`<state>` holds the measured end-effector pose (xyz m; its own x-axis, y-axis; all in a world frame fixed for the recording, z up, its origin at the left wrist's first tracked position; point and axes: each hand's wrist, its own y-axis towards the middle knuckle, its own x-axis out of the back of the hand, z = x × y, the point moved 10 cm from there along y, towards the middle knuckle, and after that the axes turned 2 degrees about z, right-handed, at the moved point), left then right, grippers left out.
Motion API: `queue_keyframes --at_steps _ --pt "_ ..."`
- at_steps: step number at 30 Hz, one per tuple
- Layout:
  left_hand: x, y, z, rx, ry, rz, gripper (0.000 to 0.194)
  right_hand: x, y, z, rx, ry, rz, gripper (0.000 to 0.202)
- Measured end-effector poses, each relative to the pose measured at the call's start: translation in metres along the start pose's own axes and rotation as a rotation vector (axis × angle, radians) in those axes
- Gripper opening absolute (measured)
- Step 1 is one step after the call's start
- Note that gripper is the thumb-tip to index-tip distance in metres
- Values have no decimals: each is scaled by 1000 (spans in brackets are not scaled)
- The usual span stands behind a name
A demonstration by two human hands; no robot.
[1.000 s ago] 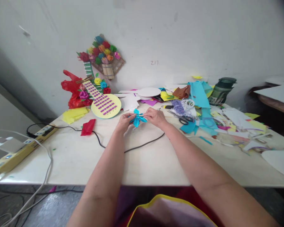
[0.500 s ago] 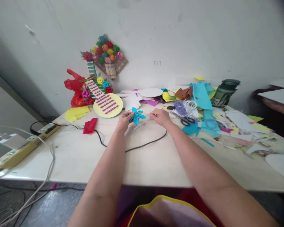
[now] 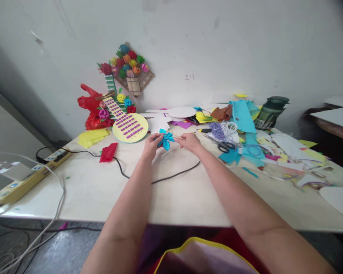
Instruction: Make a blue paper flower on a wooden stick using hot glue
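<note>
My left hand [image 3: 152, 145] pinches the left side of a blue paper flower [image 3: 166, 139], whose petals spread out to the right of my fingers. A thin light-coloured stick [image 3: 176, 136] runs from the flower's right side into the closed fingers of my right hand [image 3: 189, 142]. Both hands are held over the middle of the white table [image 3: 185, 198]. A black cable [image 3: 175, 175] curves below them. Behind my left hand lies a round yellow guitar-shaped piece [image 3: 130, 128] with purple strips.
A red paper piece [image 3: 108, 152] and a power strip [image 3: 31, 177] lie at the left. Scissors [image 3: 226, 147], yarn [image 3: 229, 129], blue paper [image 3: 242, 114], a dark green bottle [image 3: 272, 113] and paper scraps cover the right. A flower decoration [image 3: 133, 72] is against the wall.
My right hand has moved left along the stick, closer to the blue flower. My left hand and the flower have shifted very slightly.
</note>
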<state>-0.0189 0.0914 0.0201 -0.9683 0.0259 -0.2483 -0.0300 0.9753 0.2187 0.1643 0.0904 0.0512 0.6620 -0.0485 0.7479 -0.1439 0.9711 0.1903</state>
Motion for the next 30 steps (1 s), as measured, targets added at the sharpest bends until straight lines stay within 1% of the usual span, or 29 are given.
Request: queue_keyframes --at_steps 3,6,10,16,21,24,27,28,30 --pt "-3 -1 -1 -7 -1 3 43 -3 -1 3 9 71 18 43" --pt "-9 -2 1 -1 -15 28 44 -5 0 -1 -3 194 0 41" --pt "-16 -2 5 25 -44 56 47 -10 6 -14 -67 366 -31 23" --pt "-26 -4 8 66 -36 129 45 -10 18 -27 -76 425 -110 10" --pt "-22 -5 6 66 -12 95 47 -7 19 -29 -71 459 -144 4" --pt "-20 -4 4 55 0 81 59 -4 17 -25 -47 480 -148 3" --pt "-13 -2 2 41 -6 33 74 -2 14 -15 21 495 -114 5" --pt "-12 -2 3 52 -4 26 76 -3 13 -11 51 491 -97 6" --pt "-12 -1 6 92 8 41 73 -4 12 -6 106 454 -77 10"
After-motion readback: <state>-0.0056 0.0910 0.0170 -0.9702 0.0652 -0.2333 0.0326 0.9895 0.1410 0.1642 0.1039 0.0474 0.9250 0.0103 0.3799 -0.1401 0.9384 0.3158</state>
